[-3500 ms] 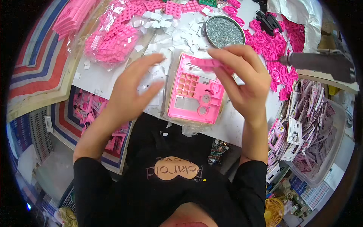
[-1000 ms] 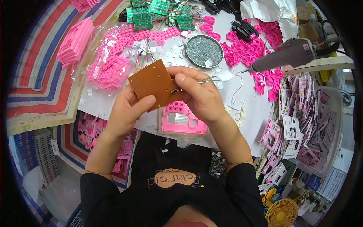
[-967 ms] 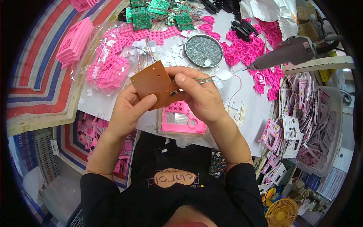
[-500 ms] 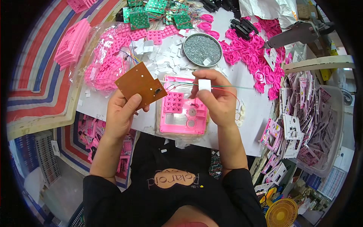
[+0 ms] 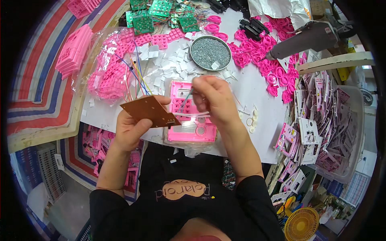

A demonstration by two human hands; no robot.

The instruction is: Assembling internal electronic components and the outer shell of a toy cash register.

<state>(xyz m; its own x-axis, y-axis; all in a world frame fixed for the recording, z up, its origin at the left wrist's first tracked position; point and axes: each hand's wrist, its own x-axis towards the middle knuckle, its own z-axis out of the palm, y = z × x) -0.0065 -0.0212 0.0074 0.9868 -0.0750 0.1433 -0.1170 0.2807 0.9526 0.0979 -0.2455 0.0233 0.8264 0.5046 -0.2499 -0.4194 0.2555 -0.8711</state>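
My left hand (image 5: 134,126) grips a brown circuit board (image 5: 149,110) by its edge, tilted in the air, thumb on the plain side. Coloured wires (image 5: 140,76) rise from the board's far edge. My right hand (image 5: 215,96) is closed, thumb and fingertips pinched around thin wires (image 5: 186,99) that run down toward the board. Whether a white pad is also inside those fingers is hidden. Below both hands lies an open pink plastic case (image 5: 193,135) with a keypad (image 5: 181,106) set in it.
A round tin of screws (image 5: 211,52) stands beyond the case, beside scattered white pads (image 5: 173,64). An electric screwdriver (image 5: 301,40) juts in from the right above pink rings (image 5: 245,58). Bagged pink keypads (image 5: 110,76) lie left; a bin of printed panels (image 5: 333,136) stands right.
The white pad seen in my right fingers no longer shows. My right hand has turned and shifted slightly left, knuckles up. The board has tilted flatter and dropped a little.
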